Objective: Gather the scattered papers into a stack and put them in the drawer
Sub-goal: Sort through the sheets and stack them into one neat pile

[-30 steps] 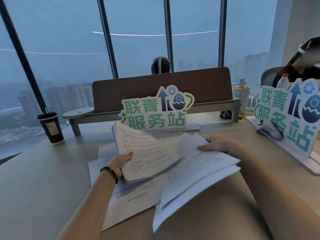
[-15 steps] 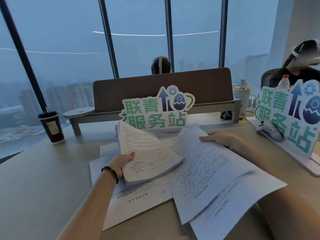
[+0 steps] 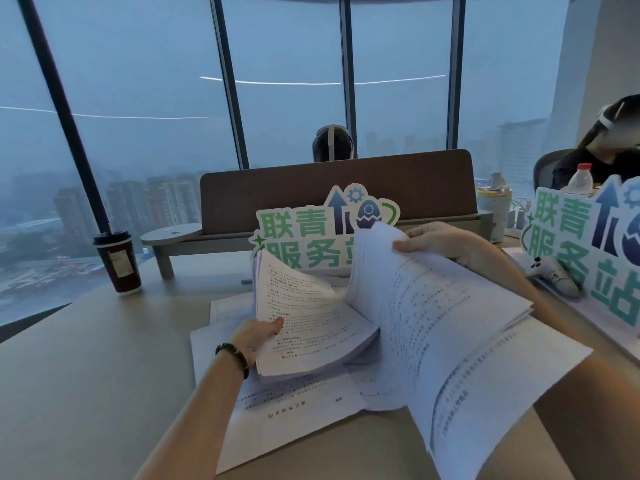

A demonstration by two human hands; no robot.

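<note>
**A:** What changed just then?

**B:** Your right hand [image 3: 438, 245] lifted its bunch of sheets [image 3: 436, 327]. Half a second before, they lay low and flat on the desk [image 3: 86, 368]. Now your thumb and fingers pinched their far edge, and they swung up toward the pile [image 3: 308, 327].

**A:** And my other hand?

**B:** Your left hand [image 3: 259, 336] did not move. Its thumb pressed on top of the pile and its fingers were curled under, holding it tilted up above the desk.

**A:** So was I close to done?

**B:** I think not. You looked ready to join the two bunches. A few loose pages [image 3: 294, 410] were under them, flat on the desk. I could not see any drawer.
</note>
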